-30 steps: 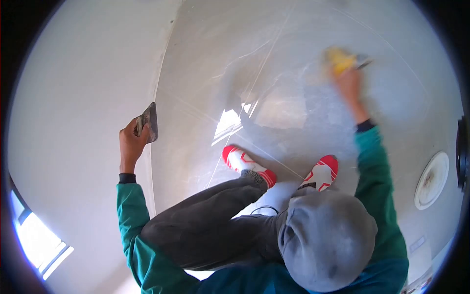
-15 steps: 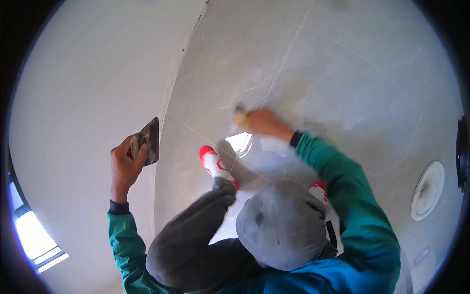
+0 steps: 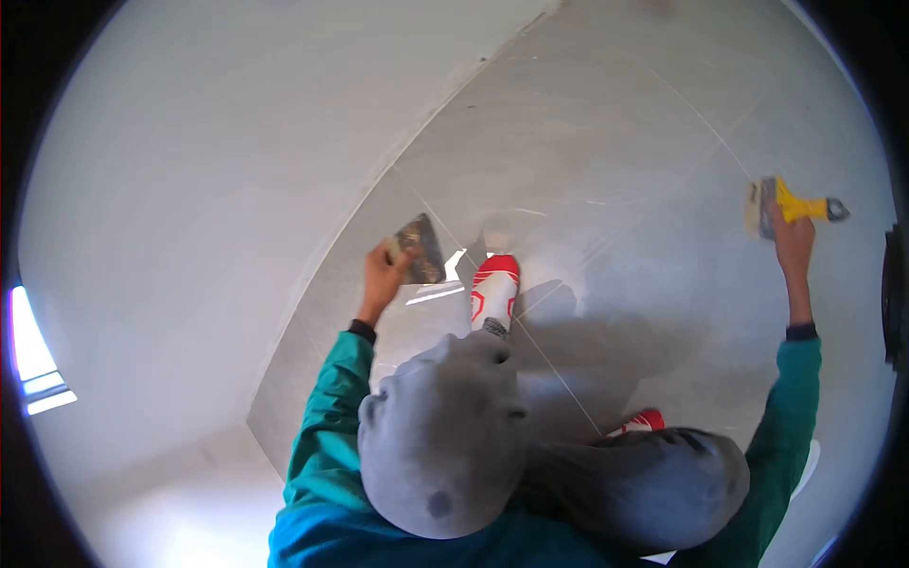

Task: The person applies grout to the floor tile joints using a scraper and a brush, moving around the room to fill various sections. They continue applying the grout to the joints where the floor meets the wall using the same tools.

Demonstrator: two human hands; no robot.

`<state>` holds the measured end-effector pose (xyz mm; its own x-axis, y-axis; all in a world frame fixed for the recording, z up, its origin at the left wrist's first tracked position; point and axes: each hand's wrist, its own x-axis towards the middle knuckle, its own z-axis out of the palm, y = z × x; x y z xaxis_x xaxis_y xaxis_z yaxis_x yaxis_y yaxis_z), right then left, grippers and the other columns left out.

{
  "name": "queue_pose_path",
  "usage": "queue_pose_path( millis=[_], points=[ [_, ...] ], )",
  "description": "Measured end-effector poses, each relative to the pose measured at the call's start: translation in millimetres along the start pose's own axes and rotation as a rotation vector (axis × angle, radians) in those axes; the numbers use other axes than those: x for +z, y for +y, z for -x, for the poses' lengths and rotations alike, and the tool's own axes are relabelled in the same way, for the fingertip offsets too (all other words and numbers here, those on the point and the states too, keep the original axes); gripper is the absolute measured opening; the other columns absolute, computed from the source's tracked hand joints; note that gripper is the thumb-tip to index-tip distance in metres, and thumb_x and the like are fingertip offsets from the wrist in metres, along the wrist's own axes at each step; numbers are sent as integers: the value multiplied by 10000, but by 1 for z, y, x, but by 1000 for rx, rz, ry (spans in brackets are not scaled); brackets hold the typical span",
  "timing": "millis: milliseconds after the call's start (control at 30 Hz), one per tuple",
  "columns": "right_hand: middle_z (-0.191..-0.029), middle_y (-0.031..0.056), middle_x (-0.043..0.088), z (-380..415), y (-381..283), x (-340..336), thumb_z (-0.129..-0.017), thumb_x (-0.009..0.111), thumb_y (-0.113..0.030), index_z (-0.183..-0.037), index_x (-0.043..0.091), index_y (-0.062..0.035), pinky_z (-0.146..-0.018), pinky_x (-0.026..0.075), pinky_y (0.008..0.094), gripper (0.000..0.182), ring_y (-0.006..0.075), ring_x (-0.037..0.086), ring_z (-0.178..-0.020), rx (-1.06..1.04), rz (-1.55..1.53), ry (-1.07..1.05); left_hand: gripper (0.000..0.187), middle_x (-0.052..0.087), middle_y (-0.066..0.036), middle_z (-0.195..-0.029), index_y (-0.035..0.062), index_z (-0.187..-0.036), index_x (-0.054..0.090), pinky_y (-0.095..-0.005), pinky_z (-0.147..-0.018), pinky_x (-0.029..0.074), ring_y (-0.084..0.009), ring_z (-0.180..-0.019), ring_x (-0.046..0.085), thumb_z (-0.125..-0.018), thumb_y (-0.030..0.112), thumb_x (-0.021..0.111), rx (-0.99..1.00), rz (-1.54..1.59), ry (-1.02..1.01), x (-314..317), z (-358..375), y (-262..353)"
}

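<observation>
My left hand (image 3: 382, 280) is closed around a flat dark plate-like tool (image 3: 425, 248) with pale smears on its face, held over the tiles left of the socked foot. It overlaps a bright patch of reflected light in this view. My right hand (image 3: 793, 235) reaches out to the far right, its fingers closed on a yellow-handled putty knife (image 3: 803, 204). The knife's broad grey end faces left with a pale, blurred edge. Its handle points right and ends in a dark tip.
Grey floor tiles (image 3: 606, 123) with thin pale joints meet a white wall (image 3: 208, 161) at left. A white sock with red toe (image 3: 495, 289) is near the middle. My bent knees (image 3: 445, 435) fill the lower view. A dark round-edged object (image 3: 891, 298) is at the right edge.
The view has turned and my legs have shifted. My left hand has gone from in front of the wall to over the tiles. My right hand has swung far right with the putty knife.
</observation>
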<state>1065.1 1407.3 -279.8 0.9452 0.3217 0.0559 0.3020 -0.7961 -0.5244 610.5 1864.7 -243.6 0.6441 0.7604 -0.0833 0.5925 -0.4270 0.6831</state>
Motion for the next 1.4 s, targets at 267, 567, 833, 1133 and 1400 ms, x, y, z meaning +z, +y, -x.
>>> queue_pose_path(
  millis=[267,567,833,1133,1400],
  points=[
    [-1322,108,411,-57,-30,-168,-839,514,-254,-1240,434,-77,-1031,288,341,445,209,405,-1210,-578,81,-179,236,602,-23,-784,41,-925,620,-246,-671,447,-78,-765,529,-814,248,629,-92,470,-441,125,22,82],
    [-1207,124,480,-76,-279,-63,-844,550,-391,-1098,508,-95,-945,388,340,392,197,467,-1121,-481,-156,-276,360,601,-192,-794,-29,-1019,553,-353,-612,447,-275,-691,589,-796,248,607,85,603,-611,156,23,39],
    [-677,-10,491,5,-401,162,-817,605,-158,-1016,520,-102,-441,424,204,224,50,490,-562,-267,-770,-330,316,584,-178,-777,32,-1005,564,-382,-628,440,-322,-710,574,-814,284,567,24,544,-693,152,23,30],
    [-980,75,593,181,-513,338,-776,654,-166,-1082,587,-79,-667,516,266,325,130,583,-816,-19,-1374,-1343,295,585,-196,-807,14,-993,552,-405,-670,441,-351,-760,574,-800,235,583,47,842,-215,197,57,-6],
    [-916,27,606,-30,-399,397,-822,606,-237,-1021,575,-63,-791,457,325,267,178,569,-875,-377,-581,-607,211,590,-200,-803,3,-912,544,-408,-667,437,-361,-748,574,-813,188,567,-100,616,-499,130,13,27]
  ],
)
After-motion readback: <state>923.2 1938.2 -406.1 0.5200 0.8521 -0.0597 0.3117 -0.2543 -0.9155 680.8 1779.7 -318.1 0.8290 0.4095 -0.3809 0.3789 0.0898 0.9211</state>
